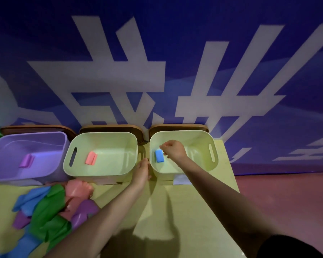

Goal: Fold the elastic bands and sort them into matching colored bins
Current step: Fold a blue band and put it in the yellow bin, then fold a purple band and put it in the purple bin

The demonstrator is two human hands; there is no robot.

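Three bins stand in a row at the back of the yellow table (185, 211). The purple bin (0, 164) holds a folded purple band (26, 160). In the middle pale green bin (101, 173) lies a folded pink band (90, 158). A folded blue band (159, 155) lies in the right pale green bin (213, 161). My right hand (172, 149) reaches into that bin, its fingers curled at the blue band's right edge. My left hand (143, 170) lies flat with straight fingers in the gap between the two green bins, holding nothing.
A loose pile of bands (50, 207) in blue, green, pink and purple lies at the table's front left. Brown lids (110, 127) stand behind the bins against a blue wall. The table's right edge drops to a reddish floor (287, 198).
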